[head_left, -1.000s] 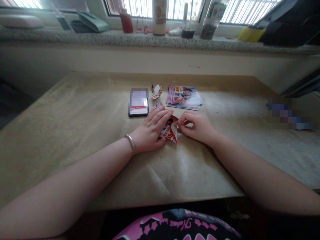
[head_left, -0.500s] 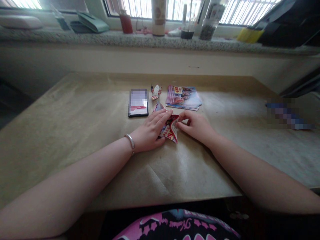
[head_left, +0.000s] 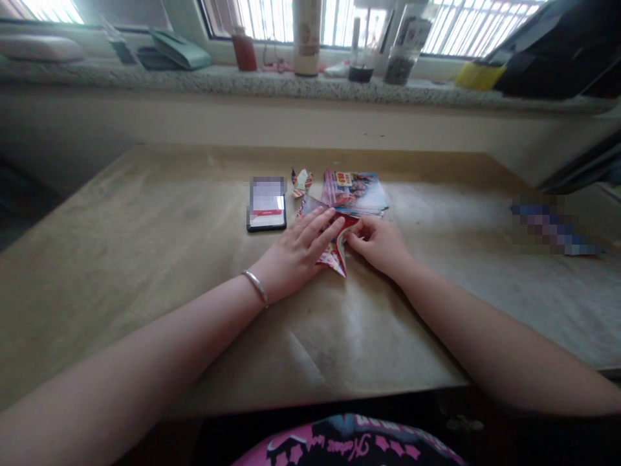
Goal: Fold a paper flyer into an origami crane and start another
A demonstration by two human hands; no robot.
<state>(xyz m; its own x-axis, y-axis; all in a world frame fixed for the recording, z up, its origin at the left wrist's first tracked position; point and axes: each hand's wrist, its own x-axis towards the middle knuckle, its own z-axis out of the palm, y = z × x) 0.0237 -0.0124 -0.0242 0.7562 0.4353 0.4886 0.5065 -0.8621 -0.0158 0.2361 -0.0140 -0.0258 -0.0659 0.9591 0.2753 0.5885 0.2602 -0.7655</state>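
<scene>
A printed sheet of paper [head_left: 334, 261], partly folded with pointed corners, lies on the table in front of me. My left hand [head_left: 305, 249] rests flat over it with the fingers stretched out, covering much of its middle. At the paper's right edge, my right hand [head_left: 381, 239] pinches a red-bordered flap between thumb and fingers. Just beyond the paper is a stack of printed leaflets [head_left: 363, 189]. A small folded paper piece [head_left: 301, 184] sits to the left of that stack, beside a phone [head_left: 266, 219] lying face up.
A blurred bluish strip [head_left: 557, 226] lies at the table's right side. Along the granite windowsill [head_left: 194, 77] stand a red bottle [head_left: 244, 50], a tall pale container [head_left: 306, 45], a jar of dark grains [head_left: 402, 61] and a yellow object [head_left: 480, 75]. The table's front edge runs close to my body.
My left hand's fingers have spread more over the paper. My right hand has drawn the red-bordered flap slightly up and to the right. The camera view has shifted a little.
</scene>
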